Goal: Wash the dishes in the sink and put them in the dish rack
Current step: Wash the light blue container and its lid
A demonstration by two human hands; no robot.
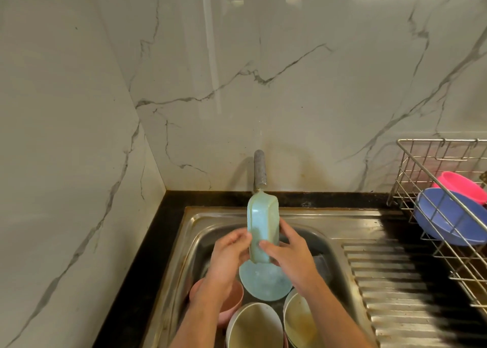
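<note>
Frame centre: left hand and right hand both grip an upright light-blue dish below the tap, over the sink. Below: blue plate, pink bowl part hidden by forearm, two cream bowls cut off. Right edge: dish rack, blue bowl, pink bowl cropped.

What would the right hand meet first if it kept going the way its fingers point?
The right hand points up-left, already on the light blue rectangular dish; beyond it, likely the left hand, though depth is unclear.

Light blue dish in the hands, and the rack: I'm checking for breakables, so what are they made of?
The light blue dish looks like matte plastic or melamine: uniform pastel colour, dull sheen; ceramic can't be ruled out. The rack looks like bare metal wire, thin, silvery and shiny.
</note>
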